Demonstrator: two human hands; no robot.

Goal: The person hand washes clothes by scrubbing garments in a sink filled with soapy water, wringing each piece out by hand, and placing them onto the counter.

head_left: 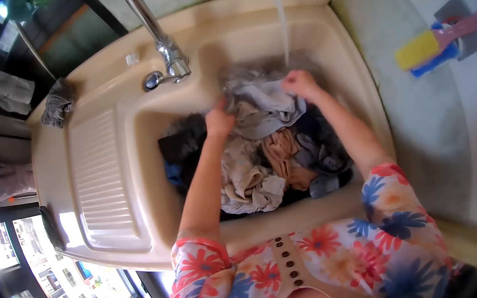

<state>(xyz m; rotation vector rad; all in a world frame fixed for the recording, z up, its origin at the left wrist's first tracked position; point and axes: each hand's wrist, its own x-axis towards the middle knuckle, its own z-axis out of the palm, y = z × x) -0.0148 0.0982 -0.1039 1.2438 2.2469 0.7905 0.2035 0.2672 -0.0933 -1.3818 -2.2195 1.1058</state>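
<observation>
A light grey cloth (271, 100) is stretched between my two hands over the basin of a beige sink (301, 220). My left hand (220, 119) is closed on its left side, and my right hand (301, 83) pinches its upper right edge. Below the cloth lies a heap of laundry: a cream garment (248, 177), a tan-brown one (280, 150), and dark grey and black pieces (322, 153). Black cloth (181, 141) sits beside my left forearm. A thin pale stream or hose (279, 13) comes down behind the cloth, near my right hand.
A chrome faucet (163, 48) rises behind the basin. The ribbed washboard (99, 178) is at the left, with a crumpled grey cloth (58, 104) on the ledge above it. A yellow sponge (417, 51) and blue brush (436, 61) are at the right wall. Windows stand at lower left.
</observation>
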